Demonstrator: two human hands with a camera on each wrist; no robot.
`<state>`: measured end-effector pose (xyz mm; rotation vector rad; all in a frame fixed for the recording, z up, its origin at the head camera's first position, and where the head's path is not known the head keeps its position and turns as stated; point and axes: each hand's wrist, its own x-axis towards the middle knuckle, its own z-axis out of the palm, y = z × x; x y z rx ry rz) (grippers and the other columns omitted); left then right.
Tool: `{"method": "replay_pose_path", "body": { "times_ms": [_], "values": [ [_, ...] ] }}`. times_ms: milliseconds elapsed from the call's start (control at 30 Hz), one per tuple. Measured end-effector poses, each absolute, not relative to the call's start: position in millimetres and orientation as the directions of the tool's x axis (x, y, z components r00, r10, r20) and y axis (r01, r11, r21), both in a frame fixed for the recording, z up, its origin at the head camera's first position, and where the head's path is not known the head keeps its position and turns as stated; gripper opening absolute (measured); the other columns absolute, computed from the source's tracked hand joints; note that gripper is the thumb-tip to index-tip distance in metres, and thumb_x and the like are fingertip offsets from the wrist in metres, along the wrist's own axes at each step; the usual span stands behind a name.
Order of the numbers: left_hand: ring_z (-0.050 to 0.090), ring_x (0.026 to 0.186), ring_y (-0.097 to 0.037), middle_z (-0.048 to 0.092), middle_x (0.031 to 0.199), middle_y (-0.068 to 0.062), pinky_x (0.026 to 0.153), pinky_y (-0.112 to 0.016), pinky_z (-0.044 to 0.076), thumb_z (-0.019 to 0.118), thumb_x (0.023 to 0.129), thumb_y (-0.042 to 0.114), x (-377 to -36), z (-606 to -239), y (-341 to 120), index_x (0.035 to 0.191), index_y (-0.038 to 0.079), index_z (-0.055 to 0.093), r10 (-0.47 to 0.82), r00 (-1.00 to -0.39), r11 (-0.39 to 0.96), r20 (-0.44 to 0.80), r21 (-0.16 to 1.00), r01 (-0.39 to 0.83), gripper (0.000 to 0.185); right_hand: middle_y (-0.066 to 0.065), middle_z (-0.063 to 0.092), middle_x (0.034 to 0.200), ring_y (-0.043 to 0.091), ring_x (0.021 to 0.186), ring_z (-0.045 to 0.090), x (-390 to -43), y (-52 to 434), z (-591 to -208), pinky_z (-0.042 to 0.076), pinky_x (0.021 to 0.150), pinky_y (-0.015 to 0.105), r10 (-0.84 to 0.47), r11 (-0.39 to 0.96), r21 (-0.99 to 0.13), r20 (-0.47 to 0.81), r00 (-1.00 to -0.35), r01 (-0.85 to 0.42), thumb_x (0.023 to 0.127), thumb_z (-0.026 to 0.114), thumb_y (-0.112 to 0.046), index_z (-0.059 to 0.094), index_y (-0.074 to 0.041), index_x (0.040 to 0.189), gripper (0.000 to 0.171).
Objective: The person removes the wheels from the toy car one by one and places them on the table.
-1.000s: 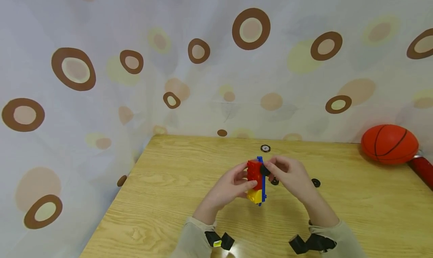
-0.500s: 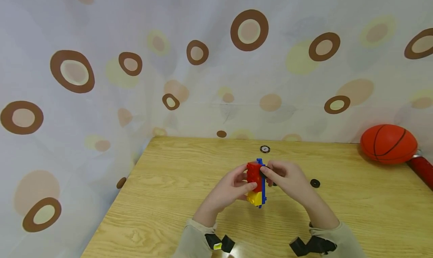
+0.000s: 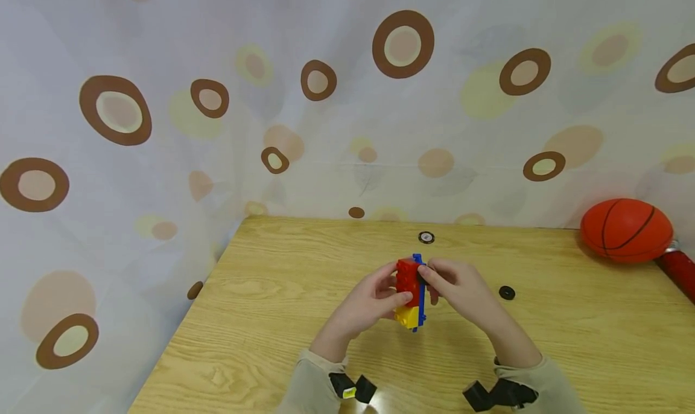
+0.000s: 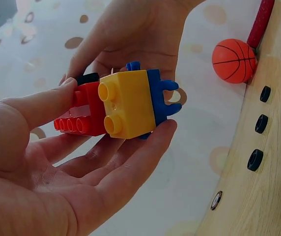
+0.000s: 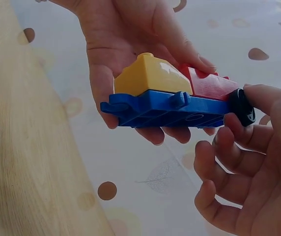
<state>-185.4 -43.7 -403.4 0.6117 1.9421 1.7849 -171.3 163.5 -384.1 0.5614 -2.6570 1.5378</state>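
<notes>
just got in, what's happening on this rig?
A person holds a toy block car with red and yellow bricks on a blue base above the wooden table. The left hand cradles it; the right hand presses a small black wheel against its end. More black wheels lie on the table.

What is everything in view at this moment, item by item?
toy brick car: 1, red and yellow bricks on a blue base, held above the table
black wheel: 1, at the car's base end, under the right fingers
loose black wheels: 3, black, on the table in the left wrist view
metal-centred disc: 1, far table edge
basketball: 1, orange, right table end
table: 1, light wood
curtain: spotted, behind
left hand: holds the car
right hand: pinches the wheel
</notes>
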Motion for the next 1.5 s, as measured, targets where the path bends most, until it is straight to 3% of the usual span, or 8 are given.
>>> {"method": "replay_pose_path", "body": {
  "times_ms": [433,733,1200,1333,1500],
  "values": [
    [0.067,0.103,-0.023,0.064,0.125,-0.017,0.08,-0.04,0.061,0.06,0.099,0.014,-184.2,-404.1,-43.0,0.149,0.022,0.044,0.571,-0.82,0.072,-0.039,0.997,0.003,0.053,0.001,0.049,0.058,0.024,0.055,0.048,-172.0,163.9,-388.6,0.036,0.049,0.028,-0.259,0.362,-0.893,0.18,-0.949,-0.268,0.101,0.058,-0.025,0.059,-0.007,0.077,0.03],
    [0.068,0.098,-0.022,0.065,0.124,-0.019,0.076,-0.04,0.061,0.061,0.099,0.013,-183.3,-407.3,-40.7,0.147,0.019,0.048,0.565,-0.824,0.04,-0.041,0.999,-0.023,0.051,0.001,0.044,0.053,0.018,0.048,0.041,-170.9,159.9,-390.2,0.031,0.043,0.029,-0.221,0.279,-0.94,0.134,-0.966,-0.194,0.102,0.057,-0.026,0.054,0.003,0.075,0.04],
    [0.069,0.095,-0.023,0.067,0.121,-0.017,0.073,-0.039,0.062,0.062,0.098,0.014,-183.2,-409.4,-40.7,0.147,0.022,0.048,0.545,-0.834,0.085,-0.081,0.996,-0.041,0.051,0.0,0.046,0.054,0.017,0.049,0.044,-170.2,156.8,-397.8,0.04,0.05,0.03,-0.179,0.224,-0.964,0.102,-0.978,-0.142,0.102,0.056,-0.026,0.051,0.003,0.072,0.043],
    [0.066,0.1,-0.019,0.067,0.12,-0.012,0.08,-0.034,0.06,0.065,0.097,0.018,-183.5,-410.2,-42.0,0.148,0.023,0.047,0.503,-0.863,0.165,-0.041,0.985,0.049,0.055,-0.001,0.045,0.051,0.015,0.047,0.043,-169.4,156.8,-397.4,0.037,0.046,0.028,-0.118,0.248,-0.959,0.112,-0.987,-0.138,0.1,0.059,-0.028,0.049,0.001,0.068,0.045],
    [0.065,0.102,-0.02,0.066,0.122,-0.011,0.082,-0.036,0.06,0.065,0.096,0.02,-184.6,-408.2,-42.8,0.15,0.023,0.045,0.493,-0.869,0.135,-0.04,0.99,0.031,0.057,0.0,0.052,0.055,0.018,0.05,0.05,-170.4,159.9,-397.6,0.05,0.054,0.03,-0.13,0.164,-0.978,0.106,-0.986,-0.127,0.103,0.055,-0.025,0.059,0.002,0.078,0.037]
  ]
}}
